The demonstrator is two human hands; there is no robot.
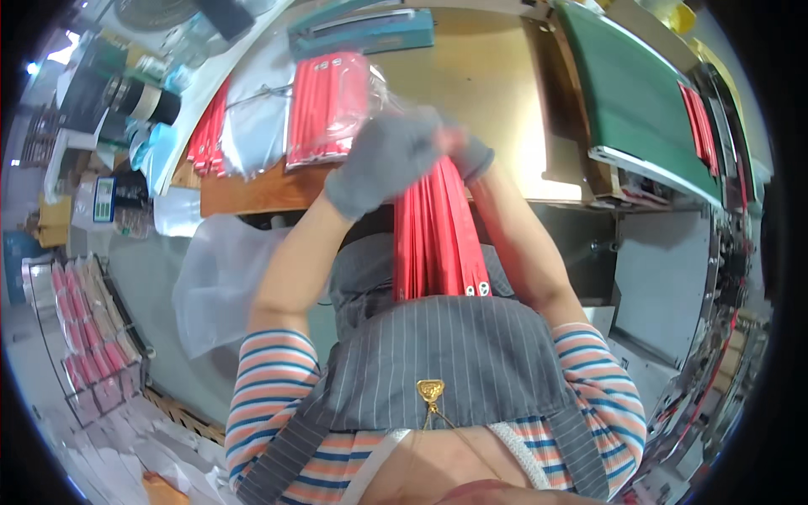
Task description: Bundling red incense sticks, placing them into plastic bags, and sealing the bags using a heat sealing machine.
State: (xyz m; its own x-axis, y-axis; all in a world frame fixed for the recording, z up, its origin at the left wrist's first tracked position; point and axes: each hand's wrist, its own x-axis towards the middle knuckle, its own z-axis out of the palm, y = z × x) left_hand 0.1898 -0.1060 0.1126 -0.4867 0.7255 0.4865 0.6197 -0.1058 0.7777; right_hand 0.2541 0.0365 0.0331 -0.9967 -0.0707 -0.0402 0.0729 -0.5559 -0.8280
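A bundle of long, flat red strips (433,231) with round white marks at its near end leans against my apron (446,353). My left hand (379,160), in a grey glove, is raised at the bundle's far end; motion smears its fingers, so their grip does not show. Close beside it, my right hand (473,153), gloved in grey with bare fingertips, is curled at the top of the strips. Just beyond the left hand, a clear plastic bag of red strips (324,109) lies on the wooden table (480,67).
More red strips (210,130) and clear plastic sheets (257,109) lie at the table's left. A teal box (362,34) stands at the back. To the right is a green board (644,101). A translucent bag (223,282) hangs below the table's left edge.
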